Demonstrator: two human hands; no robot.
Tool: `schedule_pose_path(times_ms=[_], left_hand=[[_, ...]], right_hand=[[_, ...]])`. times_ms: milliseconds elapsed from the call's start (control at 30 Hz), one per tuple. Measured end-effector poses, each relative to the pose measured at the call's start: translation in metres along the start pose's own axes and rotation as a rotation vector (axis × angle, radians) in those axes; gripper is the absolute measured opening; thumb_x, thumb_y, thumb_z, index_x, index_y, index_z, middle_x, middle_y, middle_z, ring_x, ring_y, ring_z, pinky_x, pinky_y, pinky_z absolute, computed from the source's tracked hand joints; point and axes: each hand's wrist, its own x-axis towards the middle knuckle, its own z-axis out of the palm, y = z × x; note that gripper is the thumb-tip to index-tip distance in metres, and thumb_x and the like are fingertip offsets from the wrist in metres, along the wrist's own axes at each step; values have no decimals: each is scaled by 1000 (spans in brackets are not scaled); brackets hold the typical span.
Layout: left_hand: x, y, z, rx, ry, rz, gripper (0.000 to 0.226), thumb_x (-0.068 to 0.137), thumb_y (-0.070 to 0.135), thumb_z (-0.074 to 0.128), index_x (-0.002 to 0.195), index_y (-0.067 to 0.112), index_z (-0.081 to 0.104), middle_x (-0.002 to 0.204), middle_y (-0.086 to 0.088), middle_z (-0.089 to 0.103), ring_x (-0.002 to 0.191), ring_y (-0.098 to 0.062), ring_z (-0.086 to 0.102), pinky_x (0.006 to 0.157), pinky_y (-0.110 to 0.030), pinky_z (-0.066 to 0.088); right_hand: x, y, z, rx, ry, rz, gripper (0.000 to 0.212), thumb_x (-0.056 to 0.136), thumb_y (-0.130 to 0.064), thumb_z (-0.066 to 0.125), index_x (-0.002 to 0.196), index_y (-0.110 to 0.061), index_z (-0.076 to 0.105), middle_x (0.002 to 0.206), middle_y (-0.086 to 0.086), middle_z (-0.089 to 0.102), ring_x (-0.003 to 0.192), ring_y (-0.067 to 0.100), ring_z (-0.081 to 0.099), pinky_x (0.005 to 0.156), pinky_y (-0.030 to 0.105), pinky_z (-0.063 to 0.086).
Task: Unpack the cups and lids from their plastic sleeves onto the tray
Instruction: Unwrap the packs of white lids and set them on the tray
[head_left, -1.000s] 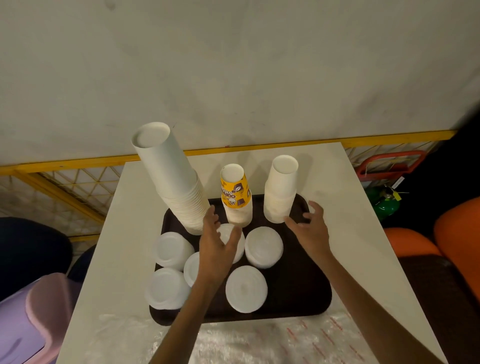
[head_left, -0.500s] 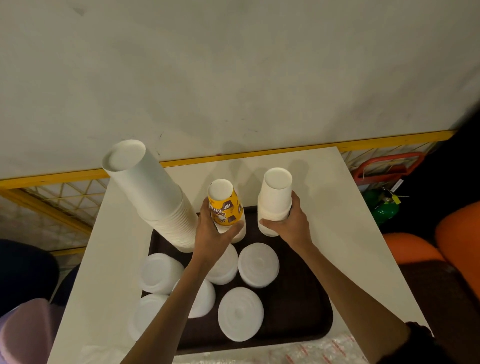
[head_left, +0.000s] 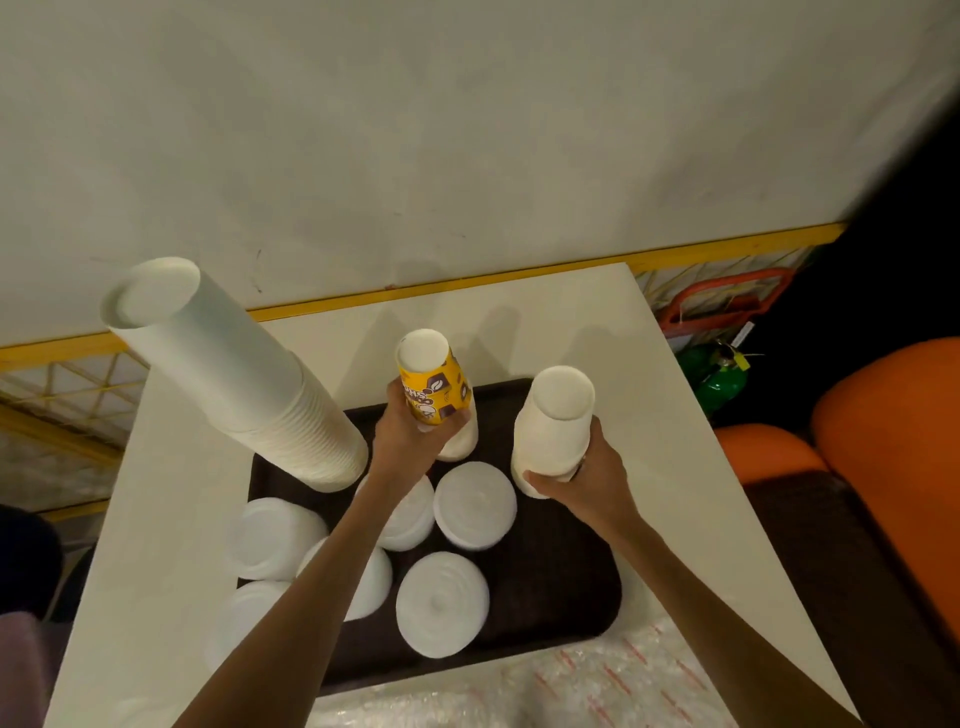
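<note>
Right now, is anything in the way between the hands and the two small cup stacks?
No, nothing is. The left hand grips the yellow-topped stack and the right hand grips the white stack. The tall leaning stack and the lids are not in between.

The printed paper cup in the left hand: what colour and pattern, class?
Yellow paper cup with dark brown patches and white lettering; head view.
</note>
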Motion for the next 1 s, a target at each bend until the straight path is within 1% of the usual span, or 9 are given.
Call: schedule_pose_path(times_ms=[100,200,300,433,567,667,800,900,1000], left_hand=[[1,7,12,-5,-44,7,76,79,25,75,139,12,31,133,-5,55,118,-22,56,89,-27,45],[1,12,24,9,-108,43,75,79,27,75,139,13,31,133,-5,55,118,-21,55,89,-27,46],[-3,19,34,28,-186,82,75,80,29,74,139,13,31,133,-4,54,117,-19,55,87,-23,45],[-9,27,47,47,-264,126,72,79,30,75,136,13,34,130,-3,56,117,-19,56,90,-27,47],[-20,35,58,46,-353,127,76,79,29,76,139,15,33,133,-3,55,120,-20,54,101,-39,46],[-26,38,62,54,-400,118,78,78,29,76,141,17,31,134,-2,54,121,-21,53,103,-41,44],[-31,37,60,70,-423,99,80,77,28,77,141,18,31,134,-2,54,120,-21,54,103,-41,44],[-37,35,59,86,-452,108,79,76,27,78,140,17,32,134,-3,55,120,-22,54,103,-42,45],[-44,34,58,98,-466,120,79,76,27,78,140,15,32,133,-4,55,120,-23,55,102,-42,45]], right_hand=[[-22,3,-3,-5,-6,-19,91,61,-26,88,135,-25,35,125,-8,52,121,16,51,93,26,44],[-44,7,-7,-11,-13,-17,90,62,-27,88,129,-38,29,125,-11,49,120,12,48,95,26,43],[-63,8,-11,-16,-21,-13,86,59,-32,86,121,-45,29,123,-15,47,115,6,45,93,19,40],[-81,16,-13,-65,-15,-35,85,59,-26,89,119,-43,31,118,-21,45,111,3,45,84,0,32],[-92,22,-13,-126,9,-77,85,59,-31,88,122,-38,32,120,-15,46,112,5,46,86,1,32],[-97,19,-15,-124,-1,-46,84,61,-25,89,120,-39,31,121,-14,45,112,4,43,86,-3,29],[-104,15,-18,-109,-33,-16,79,66,-26,86,119,-40,29,124,-10,47,114,4,43,96,19,38],[-109,13,-19,-117,-40,4,79,66,-27,86,117,-44,28,123,-14,44,114,4,42,97,20,38],[-114,11,-20,-137,-34,-1,78,66,-27,86,117,-41,29,129,-4,50,114,5,42,99,24,40]])
